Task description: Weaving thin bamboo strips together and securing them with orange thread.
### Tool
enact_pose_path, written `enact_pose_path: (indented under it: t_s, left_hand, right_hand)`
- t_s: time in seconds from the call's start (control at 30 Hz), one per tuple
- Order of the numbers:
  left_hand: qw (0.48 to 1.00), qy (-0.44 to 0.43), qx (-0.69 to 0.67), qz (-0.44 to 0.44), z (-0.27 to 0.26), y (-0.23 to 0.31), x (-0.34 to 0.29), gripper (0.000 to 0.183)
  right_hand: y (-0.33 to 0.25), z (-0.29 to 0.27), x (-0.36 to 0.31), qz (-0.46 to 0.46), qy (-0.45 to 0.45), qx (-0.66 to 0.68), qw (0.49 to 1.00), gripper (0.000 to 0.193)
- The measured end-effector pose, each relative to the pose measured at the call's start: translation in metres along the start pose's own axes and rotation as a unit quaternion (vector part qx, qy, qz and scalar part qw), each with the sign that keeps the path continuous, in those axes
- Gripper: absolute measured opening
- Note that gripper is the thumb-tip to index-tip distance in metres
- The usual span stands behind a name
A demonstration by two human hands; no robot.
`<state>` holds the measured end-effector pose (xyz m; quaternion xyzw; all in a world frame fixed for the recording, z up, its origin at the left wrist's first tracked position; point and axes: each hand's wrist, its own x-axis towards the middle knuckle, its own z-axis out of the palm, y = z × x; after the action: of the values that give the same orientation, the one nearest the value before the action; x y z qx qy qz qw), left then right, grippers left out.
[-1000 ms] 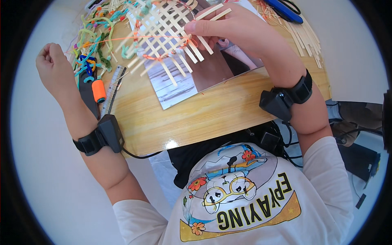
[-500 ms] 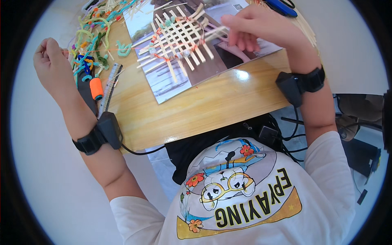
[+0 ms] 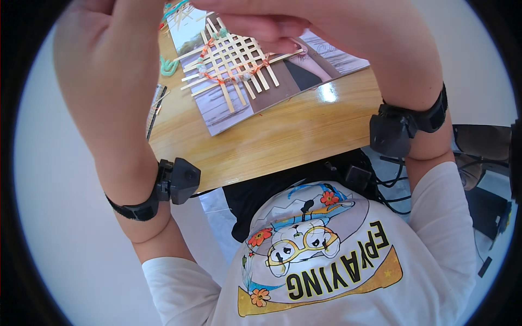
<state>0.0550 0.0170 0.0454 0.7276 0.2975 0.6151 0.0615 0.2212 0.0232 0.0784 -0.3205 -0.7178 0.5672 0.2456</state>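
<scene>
My left hand (image 3: 111,60) is raised close to the camera at the upper left. Its bent fingers run out of the top edge, so what they pinch is hidden. From the upper right reaches my right hand (image 3: 326,24), fingers curled together and tips partly cut off; I cannot make out anything in them. Behind it lies a lattice of woven pale wooden strips (image 3: 234,62), its upper right corner covered by my right fingers. Orange and pale blue-green yarn (image 3: 203,68) is wound round the lattice's edge. The lattice rests on an open magazine (image 3: 239,111).
Under the magazine is a light wooden table (image 3: 255,141). Left of the lattice lies a turquoise bit of yarn (image 3: 168,66); a ruler (image 3: 157,106) shows beside my left wrist. Black cables (image 3: 389,187) hang past the table edge at the right.
Both hands have come up toward the camera, the left one also inward. My right hand has left the lattice's right side. The orange thread stretched from my left hand no longer shows.
</scene>
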Motion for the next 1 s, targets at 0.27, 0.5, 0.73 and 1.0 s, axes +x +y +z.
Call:
enact_pose_path:
  t_s: [0.27, 0.5, 0.73, 1.0]
  left_hand:
    - [0.978, -0.100, 0.026, -0.179, -0.028, -0.032, -0.010, 0.018]
    - [0.891, -0.377, 0.153, -0.201, -0.015, -0.041, -0.067, 0.018]
    - [0.898, -0.357, 0.111, -0.233, 0.002, -0.047, -0.083, 0.013]
    - [0.906, -0.344, 0.130, -0.210, 0.007, -0.048, -0.086, 0.008]
  right_hand:
    - [0.034, -0.015, -0.009, -0.076, 0.032, 0.074, 0.994, 0.023]
    - [0.031, -0.001, -0.017, -0.095, 0.125, 0.127, 0.979, 0.024]
    - [0.056, 0.004, -0.075, -0.056, 0.210, 0.160, 0.963, 0.035]
    - [0.074, 0.017, -0.101, -0.022, 0.095, 0.300, 0.949, 0.023]
